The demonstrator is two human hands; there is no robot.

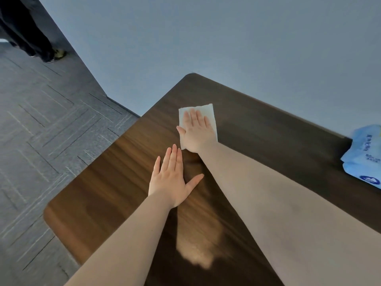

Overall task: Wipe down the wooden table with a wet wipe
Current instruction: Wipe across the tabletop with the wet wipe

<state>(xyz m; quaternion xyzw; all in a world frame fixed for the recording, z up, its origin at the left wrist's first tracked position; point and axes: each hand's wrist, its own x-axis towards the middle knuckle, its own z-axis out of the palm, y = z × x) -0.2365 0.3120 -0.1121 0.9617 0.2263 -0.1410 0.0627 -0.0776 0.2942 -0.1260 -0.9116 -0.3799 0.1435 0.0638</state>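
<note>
Right hand [196, 132] pressing flat on wipe [208, 112], partly hiding it, left hand [172, 178] lying open, empty on surface [107, 182], pack [365, 155] at 3 o'clock being cropped.

White wipe [207, 112] lay spread flat on dark wooden bench [115, 182], near far corner, partly covered; bench glossy, grained, round-cornered.

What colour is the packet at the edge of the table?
Light blue with white patches, seen in the head view: the packet on the table.
</note>
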